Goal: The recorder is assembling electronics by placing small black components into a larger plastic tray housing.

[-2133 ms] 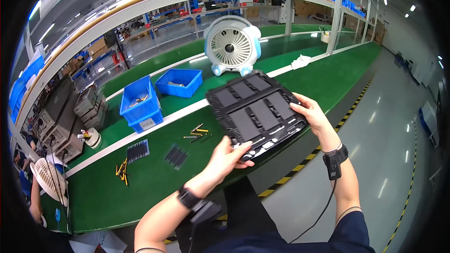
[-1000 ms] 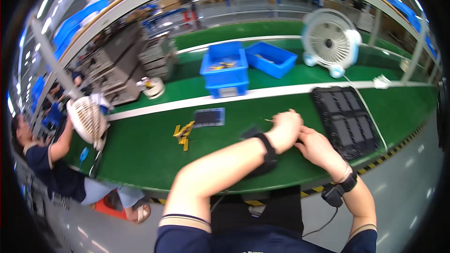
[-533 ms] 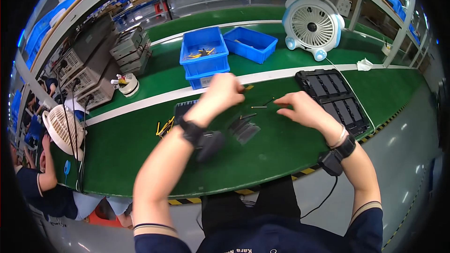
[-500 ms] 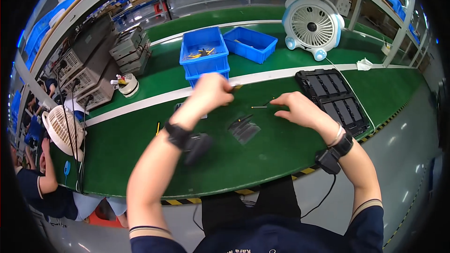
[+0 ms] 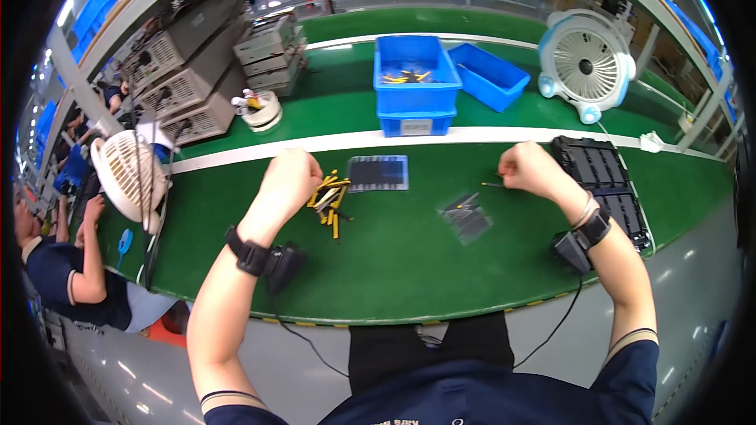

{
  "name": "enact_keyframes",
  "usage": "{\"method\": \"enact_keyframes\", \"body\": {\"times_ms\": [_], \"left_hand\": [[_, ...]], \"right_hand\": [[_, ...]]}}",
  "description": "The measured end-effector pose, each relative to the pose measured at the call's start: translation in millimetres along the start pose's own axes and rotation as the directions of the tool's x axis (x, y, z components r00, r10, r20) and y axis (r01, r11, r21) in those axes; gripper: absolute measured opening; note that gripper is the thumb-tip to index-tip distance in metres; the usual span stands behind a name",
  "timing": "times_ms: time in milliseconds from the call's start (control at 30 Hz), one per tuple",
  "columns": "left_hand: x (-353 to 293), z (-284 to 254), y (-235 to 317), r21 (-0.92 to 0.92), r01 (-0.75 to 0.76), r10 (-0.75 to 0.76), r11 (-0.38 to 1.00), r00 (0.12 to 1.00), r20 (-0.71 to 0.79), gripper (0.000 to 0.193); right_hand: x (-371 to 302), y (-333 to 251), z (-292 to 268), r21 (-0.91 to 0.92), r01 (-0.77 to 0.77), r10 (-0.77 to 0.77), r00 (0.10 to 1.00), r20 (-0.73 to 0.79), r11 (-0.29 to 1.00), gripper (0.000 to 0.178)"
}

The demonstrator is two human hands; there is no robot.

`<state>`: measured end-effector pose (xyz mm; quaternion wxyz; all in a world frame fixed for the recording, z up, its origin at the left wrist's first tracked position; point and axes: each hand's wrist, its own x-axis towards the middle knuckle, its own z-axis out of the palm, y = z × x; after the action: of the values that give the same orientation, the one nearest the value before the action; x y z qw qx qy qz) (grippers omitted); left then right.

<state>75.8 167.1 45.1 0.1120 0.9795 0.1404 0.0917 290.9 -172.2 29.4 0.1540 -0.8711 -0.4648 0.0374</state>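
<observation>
Fingers of left hand (image 5: 290,181) curl beside yellow-tipped pins (image 5: 331,198); right hand (image 5: 526,169) fisted.

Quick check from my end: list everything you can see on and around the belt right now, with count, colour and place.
Conveyor belt: 1, green, across the middle.
Bins: 2, blue, far side.
Fans: 2, white, far right and left edge.
Tray: 1, black, right.
Pins: small pile, yellow, by left hand.
Dark panel: 1, centre.
Clear bag: 1, centre right.
Equipment boxes: several, grey, far left.
Co-worker: 1, lower left.
Left hand: closed over the pins.
Right hand: fisted, by tray.
</observation>
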Motion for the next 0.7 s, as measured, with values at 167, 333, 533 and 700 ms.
{"method": "enact_keyframes", "body": {"times_ms": [167,333,533,700], "left_hand": [[8,18,87,-0.179,-0.31,0.314,0.934,0.949,-0.005,0.011],[30,67,175,-0.15,-0.156,0.185,0.976,0.962,0.2,0.02],[35,85,175,-0.214,-0.044,0.105,0.976,0.954,0.282,0.021],[11,16,109,-0.153,-0.057,0.059,0.987,0.998,0.012,0.018]], "right_hand": [[7,-12,11,-0.182,0.033,-0.025,0.999,0.048,0.983,0.015],[3,-11,22,-0.272,0.025,-0.045,0.997,-0.069,0.962,0.011],[20,-62,-50,0.21,0.119,-0.093,0.988,-0.126,0.97,0.015],[64,-119,-41,0.308,0.314,-0.277,0.948,-0.158,0.898,0.014]]}}
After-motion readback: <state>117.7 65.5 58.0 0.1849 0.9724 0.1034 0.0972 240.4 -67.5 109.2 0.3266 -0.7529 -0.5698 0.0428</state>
